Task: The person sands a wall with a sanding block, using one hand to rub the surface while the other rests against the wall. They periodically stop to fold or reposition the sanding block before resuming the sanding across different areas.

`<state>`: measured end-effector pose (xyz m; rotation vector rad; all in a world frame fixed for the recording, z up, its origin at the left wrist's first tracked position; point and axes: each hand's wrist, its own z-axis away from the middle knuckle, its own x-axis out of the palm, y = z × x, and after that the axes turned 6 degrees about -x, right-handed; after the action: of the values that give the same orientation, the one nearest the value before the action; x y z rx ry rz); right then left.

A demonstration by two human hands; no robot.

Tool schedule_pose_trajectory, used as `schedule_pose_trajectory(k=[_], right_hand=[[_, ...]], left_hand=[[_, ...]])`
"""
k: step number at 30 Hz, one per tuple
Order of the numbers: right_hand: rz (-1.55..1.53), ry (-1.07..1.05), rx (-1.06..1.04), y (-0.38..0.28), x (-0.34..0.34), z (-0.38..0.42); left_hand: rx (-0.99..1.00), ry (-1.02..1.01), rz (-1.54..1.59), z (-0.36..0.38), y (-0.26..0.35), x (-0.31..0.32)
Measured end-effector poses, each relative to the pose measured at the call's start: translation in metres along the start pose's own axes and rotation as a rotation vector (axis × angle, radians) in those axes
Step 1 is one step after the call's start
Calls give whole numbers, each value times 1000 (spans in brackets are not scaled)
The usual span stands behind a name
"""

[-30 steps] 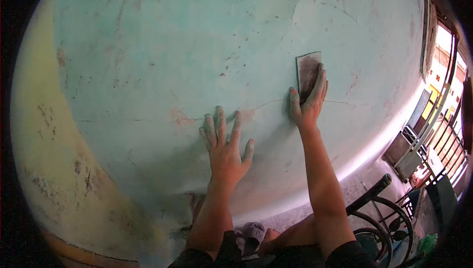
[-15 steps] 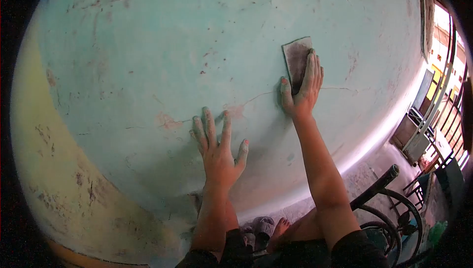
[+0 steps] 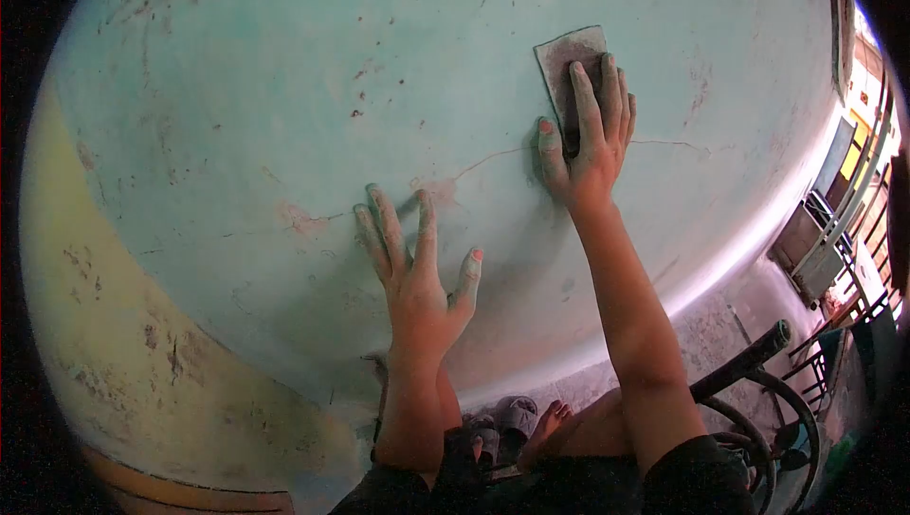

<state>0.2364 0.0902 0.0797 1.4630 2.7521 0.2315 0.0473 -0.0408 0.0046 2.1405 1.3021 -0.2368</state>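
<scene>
Fingers spread, my left hand (image 3: 415,292) rests against the pale green wall (image 3: 284,89), its fingertips near a thin crack and a pinkish patch. My right hand (image 3: 592,141) lies on a worn grey-brown sheet (image 3: 572,46), pressing it flat to the wall above the crack. Several fingers cover the sheet's right side, and the thumb sits off its left edge. The wall bears scattered dark specks and scuffs. Pale dust coats the fingers of both hands.
At the lower right stands a dark curved metal frame (image 3: 754,359). Feet and grey footwear (image 3: 515,415) show at the bottom. A yellowish wall section (image 3: 123,325) is on the left; barred railings and a bright opening lie at far right.
My right hand and the sheet have moved slightly up, and its fingers are more spread over the sheet. The view has shifted a little; my left hand stays near the same patch.
</scene>
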Motion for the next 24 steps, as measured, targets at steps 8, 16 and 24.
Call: schedule_pose_trajectory(k=[8,16,24], right_hand=[[-130,77,3,3,4,3],[-5,-37,-39,-15,3,3],[-47,106,88,20,3,-48]], left_hand=[[-60,-197,-116,5,15,8],[-42,-199,-163,8,14,15],[-37,-209,-189,10,16,14]])
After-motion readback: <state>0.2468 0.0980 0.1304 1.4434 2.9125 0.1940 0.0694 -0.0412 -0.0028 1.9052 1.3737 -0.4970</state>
